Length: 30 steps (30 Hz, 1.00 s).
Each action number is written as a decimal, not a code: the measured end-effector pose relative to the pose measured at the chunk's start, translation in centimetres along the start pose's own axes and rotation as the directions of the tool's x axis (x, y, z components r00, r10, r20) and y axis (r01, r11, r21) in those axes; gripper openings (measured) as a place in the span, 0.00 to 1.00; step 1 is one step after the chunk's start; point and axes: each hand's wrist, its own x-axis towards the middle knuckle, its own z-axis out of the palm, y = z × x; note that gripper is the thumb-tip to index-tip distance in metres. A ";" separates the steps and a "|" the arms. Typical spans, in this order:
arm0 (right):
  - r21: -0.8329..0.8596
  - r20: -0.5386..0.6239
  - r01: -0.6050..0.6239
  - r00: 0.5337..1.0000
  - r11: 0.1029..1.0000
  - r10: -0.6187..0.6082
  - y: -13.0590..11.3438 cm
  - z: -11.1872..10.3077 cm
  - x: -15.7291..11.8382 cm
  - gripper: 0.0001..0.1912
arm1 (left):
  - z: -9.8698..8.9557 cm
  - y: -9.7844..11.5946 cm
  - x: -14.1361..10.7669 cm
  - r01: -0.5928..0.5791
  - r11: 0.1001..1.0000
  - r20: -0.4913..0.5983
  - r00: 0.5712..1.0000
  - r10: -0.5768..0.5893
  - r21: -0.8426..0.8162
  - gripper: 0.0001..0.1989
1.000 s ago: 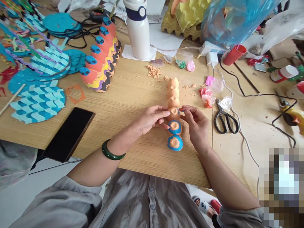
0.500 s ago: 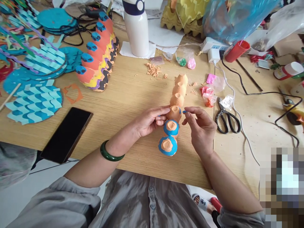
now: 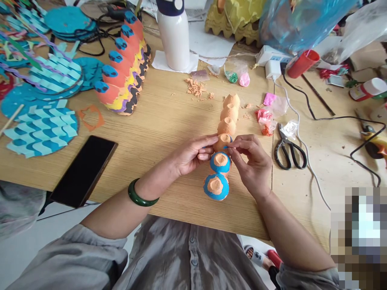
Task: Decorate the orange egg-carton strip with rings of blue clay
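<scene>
An orange bumpy strip (image 3: 226, 126) of several domes lies lengthwise on the table. Its two nearest domes carry blue rings around orange tops, and the third dome has blue on its right side. My left hand (image 3: 195, 155) grips the strip from the left at the third dome, a green bangle on the wrist. At the right of that same dome, my right hand (image 3: 249, 161) pinches a small bit of blue material against the surface. Beyond the strip are orange crumbs (image 3: 196, 88).
Black-handled scissors (image 3: 290, 151) and small colored clay packets (image 3: 266, 121) lie to the right. A phone (image 3: 84, 171) rests at the left edge. Farther back stand a painted bumpy strip (image 3: 122, 68), a white bottle (image 3: 173, 40) and a power strip (image 3: 267, 55).
My right hand has moved left and brought the blue bit onto the third dome. The near end of the strip has shifted slightly to the right.
</scene>
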 end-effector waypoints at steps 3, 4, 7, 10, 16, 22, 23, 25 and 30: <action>0.005 -0.001 0.008 1.000 1.000 -0.008 0.0 0.1 0.0 0.05 | -0.1 0.0 -0.1 -0.025 0.999 0.024 0.999 0.024 0.028 0.03; 0.008 -0.002 0.008 1.000 1.000 -0.008 0.1 0.1 0.0 0.05 | -0.1 -0.1 -0.1 -0.046 0.998 0.048 0.998 0.044 0.043 0.03; 0.018 -0.001 0.010 1.000 1.000 -0.010 0.1 0.1 0.0 0.06 | -0.3 -0.3 -0.2 -0.105 0.987 0.147 0.985 0.087 0.123 0.13; 0.024 0.004 0.031 0.999 0.999 -0.031 0.3 0.2 0.0 0.07 | -0.4 -0.4 -0.3 -0.128 0.969 0.198 0.976 0.086 0.210 0.19; 0.038 0.029 0.056 0.998 0.998 -0.057 0.3 0.2 -0.1 0.06 | -0.5 -0.6 -0.1 -0.157 0.956 0.113 0.985 0.133 0.247 0.23; 0.217 -0.055 -0.186 0.978 0.958 0.202 -0.1 0.2 0.1 0.07 | -0.2 -0.3 -0.4 -0.184 0.959 0.134 0.978 0.158 0.217 0.18; 0.250 -0.044 -0.256 0.960 0.934 0.275 -0.1 0.2 0.2 0.10 | -0.2 -0.2 -0.4 -0.190 0.958 0.133 0.977 0.164 0.213 0.18; 0.322 0.054 -0.408 0.909 0.854 0.414 0.0 0.3 0.5 0.16 | -0.1 -0.3 -0.4 -0.212 0.957 0.110 0.975 0.193 0.197 0.20; 0.444 0.300 -0.591 0.806 0.673 0.511 0.0 0.4 0.8 0.19 | -0.2 -0.7 -0.2 -0.290 0.937 0.081 0.957 0.279 0.196 0.30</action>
